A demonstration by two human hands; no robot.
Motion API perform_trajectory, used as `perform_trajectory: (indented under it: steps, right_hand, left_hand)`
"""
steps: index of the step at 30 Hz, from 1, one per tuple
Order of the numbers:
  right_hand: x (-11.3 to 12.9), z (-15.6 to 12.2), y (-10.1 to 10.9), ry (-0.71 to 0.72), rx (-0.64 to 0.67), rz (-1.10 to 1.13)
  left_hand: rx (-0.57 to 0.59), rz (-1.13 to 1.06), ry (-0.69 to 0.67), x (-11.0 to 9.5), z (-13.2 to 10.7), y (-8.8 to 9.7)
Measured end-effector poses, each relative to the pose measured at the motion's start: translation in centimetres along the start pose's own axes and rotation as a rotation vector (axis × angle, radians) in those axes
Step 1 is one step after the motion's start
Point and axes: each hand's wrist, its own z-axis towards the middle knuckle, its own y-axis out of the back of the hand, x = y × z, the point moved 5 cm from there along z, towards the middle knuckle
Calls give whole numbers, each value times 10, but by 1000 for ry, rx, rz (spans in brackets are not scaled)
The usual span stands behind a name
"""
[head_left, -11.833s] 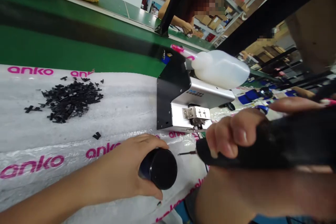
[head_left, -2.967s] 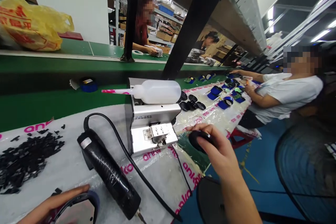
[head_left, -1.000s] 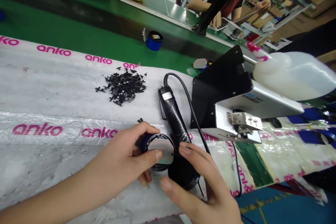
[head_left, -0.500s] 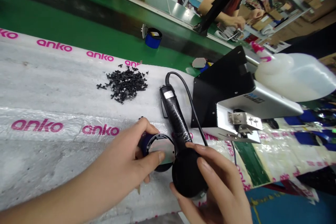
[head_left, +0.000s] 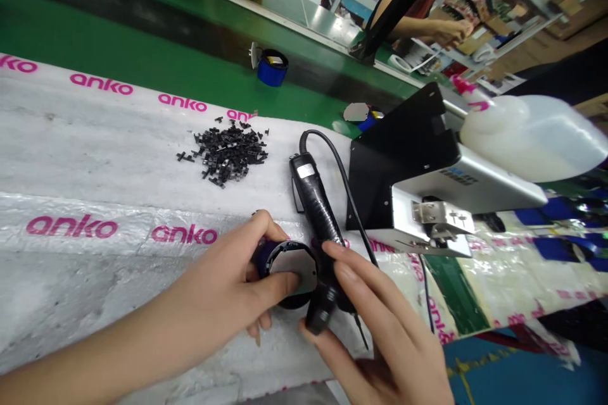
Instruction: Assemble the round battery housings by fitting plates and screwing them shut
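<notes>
My left hand [head_left: 244, 285] is closed round a dark blue round housing [head_left: 270, 253]. Its thumb presses on a grey disc [head_left: 294, 259] set inside the black rim. Just to the right, my right hand [head_left: 394, 335] grips a black round cover [head_left: 323, 310] between thumb and fingers, tilted so that it shows nearly edge-on. The cover is close against the housing's right side; whether they touch I cannot tell. Behind it lies a black corded electric screwdriver [head_left: 316, 193], its lower end partly hidden by the fingers and cover.
Small black plastic clips [head_left: 230, 152] lie heaped on the wrapped worktop. A black-and-silver machine [head_left: 403, 158] stands at right, beside a white plastic bottle [head_left: 536, 136]. Open blue housings [head_left: 272, 69] sit on the green belt [head_left: 190, 44]. Across it, a co-worker's hands [head_left: 449, 31] are busy.
My right hand has turned the black cover from face-on to nearly edge-on and shifted slightly left. The left hand keeps its hold. Blue housings on the belt moved slightly left.
</notes>
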Motion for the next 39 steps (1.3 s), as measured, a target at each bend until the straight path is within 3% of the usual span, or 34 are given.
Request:
perform_trajectory:
  steps: [6,14,21,23,26,29,34,39]
  right_hand:
    - [-6,20,-5,47,231,-61]
    - [-5,26,-4,108,243,-139]
    - [-5,29,-2,99,253,-167]
    - [-7,32,-3,89,280,-154]
    - [-8,31,-3,111,263,-154]
    - [-7,19,-3,139,253,-155]
    - [-25,10,1,-100,93,-320]
    - [-45,16,-9,-270,191,-209]
  left_hand:
    - [350,-231,-69,2,6,12]
    - [468,-461,-22,2,9,16]
    - [447,-399,46,-6,4,16]
    - [457,-243,9,-10,-2,16]
    - [308,125,-131,-17,-7,15]
    - [151,195,-144,-18,-8,9]
    - [114,70,45,-4,-5,-6]
    - [-17,78,104,9,0,-2]
